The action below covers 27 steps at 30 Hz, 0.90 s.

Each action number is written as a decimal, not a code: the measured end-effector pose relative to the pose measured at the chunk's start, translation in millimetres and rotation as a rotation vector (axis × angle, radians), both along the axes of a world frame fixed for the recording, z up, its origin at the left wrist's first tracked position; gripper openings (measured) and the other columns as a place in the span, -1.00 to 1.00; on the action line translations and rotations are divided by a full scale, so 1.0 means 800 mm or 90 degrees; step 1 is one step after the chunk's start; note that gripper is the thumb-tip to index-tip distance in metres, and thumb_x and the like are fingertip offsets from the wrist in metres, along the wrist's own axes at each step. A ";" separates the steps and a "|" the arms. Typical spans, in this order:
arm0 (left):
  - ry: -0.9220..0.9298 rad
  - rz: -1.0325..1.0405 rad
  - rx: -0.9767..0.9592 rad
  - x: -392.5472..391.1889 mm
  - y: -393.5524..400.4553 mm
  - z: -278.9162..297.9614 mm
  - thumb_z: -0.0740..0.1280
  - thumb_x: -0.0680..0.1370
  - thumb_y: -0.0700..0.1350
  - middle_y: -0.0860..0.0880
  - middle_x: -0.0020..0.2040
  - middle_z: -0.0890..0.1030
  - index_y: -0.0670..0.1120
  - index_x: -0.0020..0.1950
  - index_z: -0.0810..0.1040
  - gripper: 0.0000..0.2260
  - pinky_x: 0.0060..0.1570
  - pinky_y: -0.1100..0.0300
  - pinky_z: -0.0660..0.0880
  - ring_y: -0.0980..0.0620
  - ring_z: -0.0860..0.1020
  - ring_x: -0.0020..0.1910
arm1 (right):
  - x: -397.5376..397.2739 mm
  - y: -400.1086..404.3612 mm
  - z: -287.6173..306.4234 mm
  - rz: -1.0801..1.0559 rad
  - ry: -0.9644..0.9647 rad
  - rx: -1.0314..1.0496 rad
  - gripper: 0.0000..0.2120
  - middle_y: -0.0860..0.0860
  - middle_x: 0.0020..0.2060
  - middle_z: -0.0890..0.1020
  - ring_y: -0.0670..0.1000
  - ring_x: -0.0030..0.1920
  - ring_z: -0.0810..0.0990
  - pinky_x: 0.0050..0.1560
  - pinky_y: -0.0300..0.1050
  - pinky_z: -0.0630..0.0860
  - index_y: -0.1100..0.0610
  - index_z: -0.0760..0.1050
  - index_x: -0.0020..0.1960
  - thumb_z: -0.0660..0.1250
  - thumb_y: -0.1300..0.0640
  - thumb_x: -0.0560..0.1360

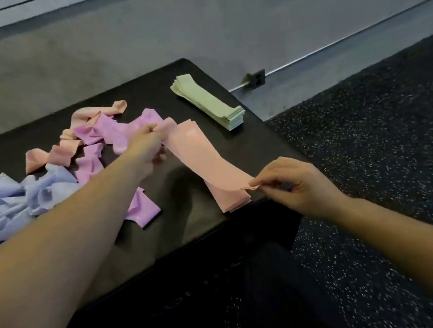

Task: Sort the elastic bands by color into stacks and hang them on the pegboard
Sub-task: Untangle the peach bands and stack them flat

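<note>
**Peach band going flat onto its stack**

I've got one peach band (206,159) stretched between both hands right now. My left hand (147,149) pinches the far end, fingers curled round it up near the loose heap; my right hand (295,182) pinches the near end between thumb and fingertips, just at the table's near edge. The band hangs in a shallow sag above the peach stack (229,198), which lies flat on the black table (196,82) directly under it.

So the step in hand is sorting — the peach colour, I'd say, with the hanging not yet started. No pegboard shows from here. The green stack (209,105) is already squared up towards the far right corner of the table, well apart from my hands.

Plenty left to do: the purple bands (108,135) lie crumpled in the middle, a few more peach ones (38,159) are tangled among them to the far side, and the pale blue bands (3,203) are heaped at the left edge, partly behind my left forearm.

Next move, as I judge it — lower this band evenly so both ends meet the stack's ends, keep it taut enough not to wrinkle, then let go with both hands together. The near end sits close to the table edge, so I'd watch it doesn't slide off
</note>
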<state>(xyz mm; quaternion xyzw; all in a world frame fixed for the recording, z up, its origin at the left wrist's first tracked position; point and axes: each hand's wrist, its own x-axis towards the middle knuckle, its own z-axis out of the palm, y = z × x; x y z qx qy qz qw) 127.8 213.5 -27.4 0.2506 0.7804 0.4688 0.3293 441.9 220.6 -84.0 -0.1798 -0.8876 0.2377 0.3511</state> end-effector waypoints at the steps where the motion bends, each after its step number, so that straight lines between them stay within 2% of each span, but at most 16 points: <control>1: 0.008 -0.008 0.004 -0.001 0.011 -0.004 0.41 0.60 0.05 -0.09 -0.06 0.56 -0.06 0.14 0.59 -0.78 -0.22 0.16 0.51 0.01 0.50 -0.18 | 0.001 0.005 -0.004 0.001 -0.005 0.002 -0.78 -0.11 -0.03 0.66 -0.06 -0.03 0.62 -0.03 -0.18 0.59 0.10 0.70 0.11 0.36 0.06 0.54; 3: 0.033 0.003 0.013 -0.004 0.032 -0.012 0.39 0.61 -0.04 -0.09 0.00 0.59 -0.05 0.19 0.59 -0.82 -0.17 0.16 0.59 0.01 0.57 -0.09 | -0.005 0.016 -0.009 0.013 -0.020 0.010 -0.76 -0.13 -0.01 0.63 -0.08 -0.02 0.59 0.02 -0.23 0.56 0.11 0.69 0.14 0.34 0.09 0.54; 6: 0.025 0.022 0.027 -0.009 0.060 -0.021 0.34 0.62 -0.18 -0.07 0.03 0.57 -0.02 0.22 0.56 -0.81 -0.43 0.26 0.55 0.01 0.60 -0.04 | -0.023 0.029 -0.018 0.030 -0.044 0.034 -0.77 -0.21 -0.04 0.61 -0.15 -0.04 0.51 0.04 -0.21 0.52 0.12 0.68 0.14 0.36 0.10 0.55; 7: 0.032 0.024 0.031 -0.009 0.067 -0.024 0.33 0.62 -0.20 -0.07 0.02 0.57 0.00 0.20 0.55 -0.81 -0.44 0.26 0.55 0.02 0.59 -0.05 | -0.030 0.032 -0.021 0.036 -0.051 0.047 -0.79 -0.21 -0.06 0.62 -0.15 -0.05 0.50 0.02 -0.19 0.52 0.11 0.69 0.12 0.37 0.09 0.55; 10: 0.098 0.001 0.028 -0.013 0.086 -0.037 0.30 0.60 -0.25 -0.04 -0.06 0.56 -0.01 0.16 0.52 -0.80 -0.28 0.20 0.55 0.04 0.55 -0.16 | -0.053 0.036 -0.028 0.072 -0.071 0.085 -0.84 -0.15 -0.09 0.69 -0.09 -0.06 0.50 -0.03 -0.13 0.47 0.04 0.70 0.04 0.38 0.04 0.54; 13: 0.159 -0.025 0.018 -0.020 0.096 -0.052 0.30 0.57 -0.27 -0.09 0.03 0.61 0.01 0.12 0.53 -0.78 -0.30 0.21 0.46 -0.02 0.56 -0.09 | -0.071 0.037 -0.040 0.125 -0.108 0.132 -0.85 -0.19 -0.07 0.69 -0.04 -0.07 0.52 -0.10 -0.06 0.42 -0.02 0.70 0.02 0.37 -0.01 0.56; 15: 0.166 -0.032 0.010 -0.023 0.099 -0.062 0.29 0.57 -0.27 -0.08 0.06 0.62 0.03 0.11 0.54 -0.78 -0.24 0.20 0.48 -0.02 0.58 -0.04 | -0.073 0.040 -0.050 0.145 -0.137 0.137 -0.85 -0.18 -0.06 0.68 -0.01 -0.06 0.54 -0.10 -0.02 0.42 -0.05 0.70 0.03 0.38 -0.02 0.57; 18: 0.151 -0.025 0.011 -0.029 0.108 -0.079 0.30 0.59 -0.26 -0.07 0.08 0.62 0.03 0.14 0.53 -0.78 -0.17 0.18 0.54 -0.01 0.61 -0.01 | -0.066 0.043 -0.062 0.139 -0.161 0.105 -0.87 -0.16 -0.03 0.66 -0.02 -0.05 0.54 -0.09 -0.01 0.44 -0.06 0.70 0.05 0.39 0.02 0.55; 20: 0.148 -0.031 0.016 -0.029 0.111 -0.086 0.31 0.60 -0.28 -0.05 0.07 0.60 0.00 0.20 0.52 -0.76 -0.16 0.18 0.58 0.03 0.61 -0.08 | -0.064 0.041 -0.064 0.134 -0.154 0.070 -0.87 -0.15 -0.02 0.66 -0.02 -0.06 0.55 -0.06 -0.01 0.46 -0.03 0.70 0.05 0.41 0.05 0.53; 22: 0.161 -0.045 0.019 -0.029 0.110 -0.090 0.34 0.61 -0.26 0.00 0.05 0.53 -0.03 0.30 0.50 -0.71 -0.14 0.19 0.60 0.01 0.62 -0.05 | -0.065 0.038 -0.061 0.135 -0.132 0.023 -0.86 -0.14 -0.04 0.65 -0.02 -0.06 0.58 0.01 -0.01 0.49 0.02 0.69 0.06 0.45 0.07 0.51; 25: 0.194 -0.057 0.026 -0.030 0.100 -0.085 0.38 0.60 -0.19 -0.01 0.19 0.48 -0.02 0.35 0.47 -0.67 -0.20 0.25 0.52 -0.02 0.61 0.06 | -0.065 0.040 -0.049 0.113 -0.111 -0.039 -0.80 -0.16 -0.04 0.63 -0.03 -0.01 0.59 0.10 -0.02 0.51 0.06 0.66 0.12 0.48 0.07 0.50; 27: 0.211 -0.064 0.035 -0.034 0.087 -0.080 0.38 0.61 -0.15 -0.04 0.24 0.49 0.00 0.33 0.48 -0.71 -0.23 0.27 0.49 0.02 0.61 0.00 | -0.067 0.042 -0.039 0.087 -0.103 -0.059 -0.77 -0.13 -0.01 0.64 -0.06 -0.02 0.57 0.10 -0.03 0.52 0.03 0.63 0.15 0.48 0.05 0.51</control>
